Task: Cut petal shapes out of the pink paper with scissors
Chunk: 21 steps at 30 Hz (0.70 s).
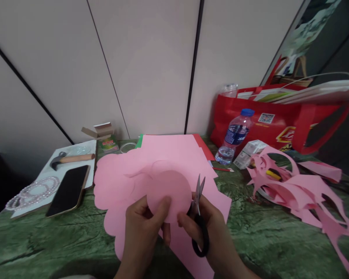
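A round piece of pink paper point(174, 190) is pinched in my left hand point(145, 224), thumb on its front face and fingers behind. My right hand point(211, 224) is closed around scissors point(202, 232) with black handles; their blades point up and stand slightly apart, beside the disc's right edge. The right fingertips also touch the lower right rim of the disc. Beneath both hands lie larger pink paper sheets point(177, 149), some with scalloped edges on the left. A thin curled pink offcut point(139, 171) rests on them.
Left: a hammer point(75, 158), a black phone point(68, 190), a bead string point(35, 190) and an opened small box point(107, 141). Right: a water bottle point(235, 135), a red bag point(258, 120), a white carton point(249, 154), a red pencil point(223, 169) and heaped pink paper scraps point(302, 190).
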### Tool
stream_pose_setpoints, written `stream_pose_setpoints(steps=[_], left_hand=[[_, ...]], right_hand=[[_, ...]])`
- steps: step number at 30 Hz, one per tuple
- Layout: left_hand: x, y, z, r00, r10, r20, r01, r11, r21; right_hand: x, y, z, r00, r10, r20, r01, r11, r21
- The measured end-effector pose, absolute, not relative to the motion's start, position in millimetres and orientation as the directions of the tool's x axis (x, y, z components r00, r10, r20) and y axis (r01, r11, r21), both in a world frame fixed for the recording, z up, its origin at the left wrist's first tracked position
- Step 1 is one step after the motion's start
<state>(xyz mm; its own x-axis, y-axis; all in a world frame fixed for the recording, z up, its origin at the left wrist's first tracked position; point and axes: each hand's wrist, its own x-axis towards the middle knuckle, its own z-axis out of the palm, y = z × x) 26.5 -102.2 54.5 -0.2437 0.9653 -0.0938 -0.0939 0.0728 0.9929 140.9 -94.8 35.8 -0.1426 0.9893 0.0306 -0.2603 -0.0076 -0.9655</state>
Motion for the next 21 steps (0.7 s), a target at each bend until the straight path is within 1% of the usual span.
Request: stream_pose_setpoints(steps=[4,5,6,7,8,9,10,12,14,17,19,21], left_hand=[[24.4,-98.5,52.5,-0.273,0.958,-0.084,-0.082,0.064,0.995],[21.7,-94.9,51.4,-0.323,0.943,-0.082,-0.100,0.053,0.994],[17.7,-90.2,49.9,-0.370,0.923,-0.104,-0.161,0.047,0.986],[12.2,-84.5,48.2,-0.431,0.889,-0.157,-0.280,0.034,0.959],[5.7,-78.4,46.2,-0.535,0.819,-0.208,-0.430,-0.052,0.901],[-1.7,-72.1,44.0,-0.582,0.776,-0.243,-0.476,-0.082,0.876],[-9.4,-66.1,41.7,-0.621,0.737,-0.267,-0.499,-0.108,0.860],[-23.5,-56.1,37.0,-0.663,0.681,-0.311,-0.535,-0.142,0.833],[-33.0,-49.4,32.7,-0.659,0.665,-0.353,-0.569,-0.133,0.812],[-36.9,-44.7,27.9,-0.609,0.681,-0.407,-0.601,-0.061,0.797],[-34.5,-44.4,26.3,-0.566,0.712,-0.416,-0.588,0.005,0.809],[-29.5,-46.1,26.1,-0.514,0.764,-0.391,-0.536,0.071,0.841]], right_hand=[[143.9,-89.2,32.8,-0.129,0.990,0.052,-0.193,0.027,-0.981],[145.3,-85.8,30.5,-0.102,0.993,0.066,-0.174,0.048,-0.984],[147.3,-81.6,27.7,-0.101,0.993,0.068,-0.138,0.054,-0.989],[149.8,-76.5,24.4,-0.075,0.992,0.099,-0.074,0.094,-0.993],[153.1,-70.6,20.8,-0.033,0.989,0.144,0.034,0.146,-0.989],[157.3,-64.1,17.0,-0.018,0.981,0.192,0.169,0.192,-0.967],[162.2,-57.3,13.1,-0.013,0.970,0.241,0.320,0.233,-0.918],[174.4,-43.5,5.3,-0.014,0.965,0.263,0.413,0.245,-0.877],[188.8,-31.2,-1.8,-0.028,0.967,0.253,0.504,0.232,-0.832],[210.2,-18.9,-9.5,-0.056,0.980,0.193,0.651,0.182,-0.736],[221.5,-15.5,-12.0,-0.053,0.988,0.142,0.741,0.134,-0.658],[229.0,-14.9,-12.5,-0.044,0.994,0.097,0.816,0.092,-0.571]])
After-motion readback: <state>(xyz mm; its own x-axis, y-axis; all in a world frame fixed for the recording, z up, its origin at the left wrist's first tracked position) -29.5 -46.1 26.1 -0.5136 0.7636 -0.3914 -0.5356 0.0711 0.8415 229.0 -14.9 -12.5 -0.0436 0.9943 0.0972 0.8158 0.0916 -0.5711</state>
